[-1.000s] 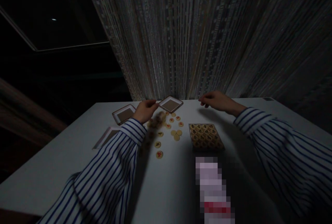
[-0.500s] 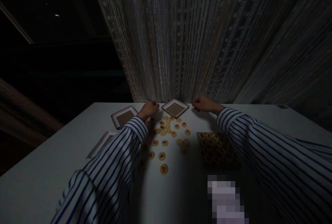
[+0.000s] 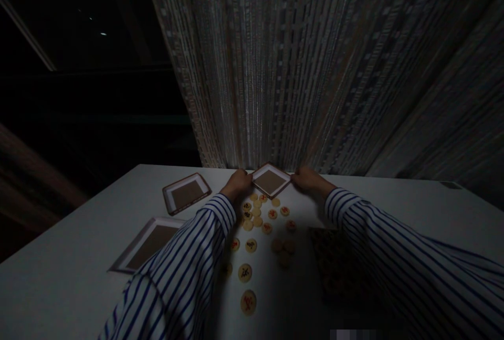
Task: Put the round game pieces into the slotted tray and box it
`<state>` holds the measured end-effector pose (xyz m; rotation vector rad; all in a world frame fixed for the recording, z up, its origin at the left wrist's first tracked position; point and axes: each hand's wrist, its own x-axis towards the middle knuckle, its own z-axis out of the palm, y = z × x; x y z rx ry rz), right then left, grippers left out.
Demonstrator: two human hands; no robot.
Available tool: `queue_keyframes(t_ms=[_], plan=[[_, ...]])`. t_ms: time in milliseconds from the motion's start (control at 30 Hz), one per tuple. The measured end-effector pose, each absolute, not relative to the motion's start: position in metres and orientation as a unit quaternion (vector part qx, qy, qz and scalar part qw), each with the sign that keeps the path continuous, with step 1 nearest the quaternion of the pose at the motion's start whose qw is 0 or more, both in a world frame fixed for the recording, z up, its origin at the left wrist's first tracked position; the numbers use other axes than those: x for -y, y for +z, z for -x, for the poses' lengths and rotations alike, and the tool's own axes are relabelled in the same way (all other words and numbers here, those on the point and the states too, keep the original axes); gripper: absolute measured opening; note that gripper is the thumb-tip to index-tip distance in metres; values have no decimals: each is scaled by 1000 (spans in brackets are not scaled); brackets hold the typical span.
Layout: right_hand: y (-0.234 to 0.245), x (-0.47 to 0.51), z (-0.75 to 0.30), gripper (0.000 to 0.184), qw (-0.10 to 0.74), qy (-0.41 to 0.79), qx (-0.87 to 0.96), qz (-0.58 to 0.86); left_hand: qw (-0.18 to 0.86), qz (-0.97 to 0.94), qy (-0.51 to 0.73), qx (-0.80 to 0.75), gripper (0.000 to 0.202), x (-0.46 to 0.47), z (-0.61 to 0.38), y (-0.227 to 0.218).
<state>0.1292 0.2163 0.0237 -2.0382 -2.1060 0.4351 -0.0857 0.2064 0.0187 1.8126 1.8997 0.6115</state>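
Barely apart from nothing: left grip (image 3: 237, 184) and right grip (image 3: 309, 180) curled against opposite corners of small square tray (image 3: 270, 181), touching rim; firmness of hold cannot be told. Round xiangqi pieces (image 3: 251, 245) scattered on white table (image 3: 71, 290) just below tray; two other trays (image 3: 186, 193) left.

wall: patterned strand curtain (image 3: 275, 67) | left: dark window (image 3: 74, 30) | furniture: white table (image 3: 441, 203) | light: dim
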Motion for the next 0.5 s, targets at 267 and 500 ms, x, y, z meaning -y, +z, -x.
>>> queue_keyframes(t_ms=[267, 500], plan=[[19, -222, -127, 28, 111, 180, 691, 691, 243, -643, 242, -685, 27, -210, 85, 16], [19, -220, -128, 30, 147, 227, 678, 684, 269, -633, 282, -669, 24, -205, 85, 24]])
